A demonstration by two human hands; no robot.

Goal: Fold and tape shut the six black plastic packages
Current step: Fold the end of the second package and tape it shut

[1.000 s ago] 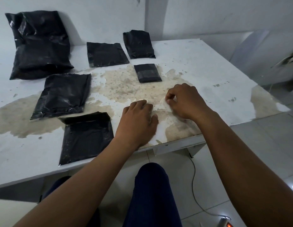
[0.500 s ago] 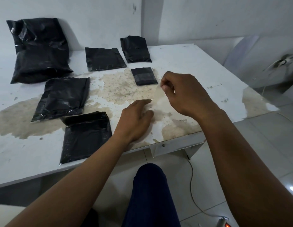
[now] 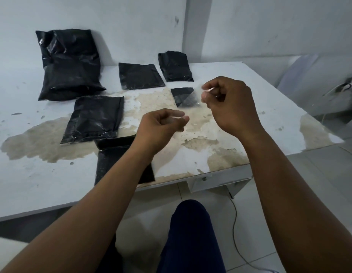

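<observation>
we pinch a clear strip of tape (image 3: 198, 103) between right hand (image 3: 229, 103) and left hand (image 3: 161, 127), above the table (image 3: 250, 79). it looks flimsy and sticky; hold its ends. 6 soft black packages (image 3: 94, 119) lie behind.

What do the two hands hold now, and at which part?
A clear tape strip stretches between them: right hand pinches its upper end, left hand its lower end.

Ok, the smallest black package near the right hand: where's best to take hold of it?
Probably by the left edge of the smallest package, coming from the left with the left hand. It lies flat on the table with bare surface on that side, while the right hand, pinching what looks like clear tape, blocks its right edge.
</observation>
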